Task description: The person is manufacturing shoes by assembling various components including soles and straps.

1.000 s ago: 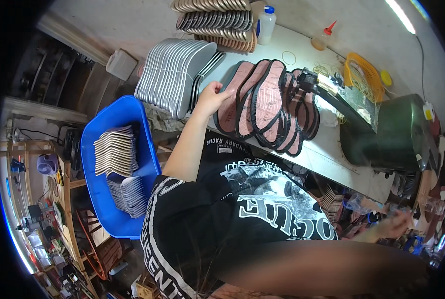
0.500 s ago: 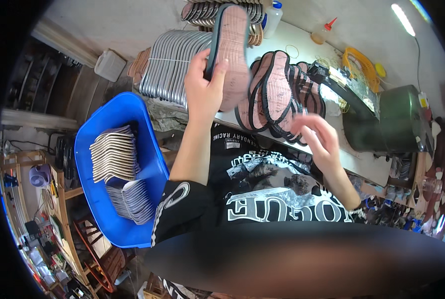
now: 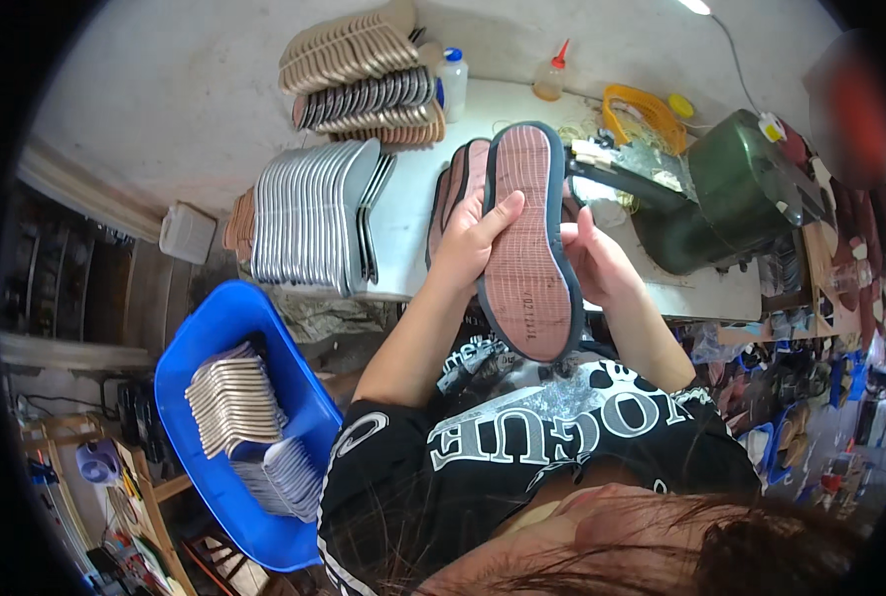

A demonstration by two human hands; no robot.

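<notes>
Head cam: L hand (image 3: 475,238) grips pink sole (image 3: 530,238), thumb on its face, fingers behind; sole's up on end, tilted, above near edge of white table (image 3: 403,214). R hand (image 3: 602,263) at sole's R edge, thumb up, fingers partly hidden; can't tell if gripping.

Blue tub (image 3: 254,541), lower L: beige stack (image 3: 229,402) + grey stack (image 3: 282,482), end to end. Orange basket (image 3: 617,107), far side of table: pale tangle in it, too small to ID. Red-tip btl (image 3: 550,84): amber liquid. Blue-cap btl (image 3: 453,87) & white jug (image 3: 187,233): contents unclear.

Silver stack (image 3: 309,214) on table, L of hands; more stacks (image 3: 364,89) behind. Green machine (image 3: 731,189) on R. Held sole blocks part of other pink soles (image 3: 471,169) + machine arm's end.
</notes>
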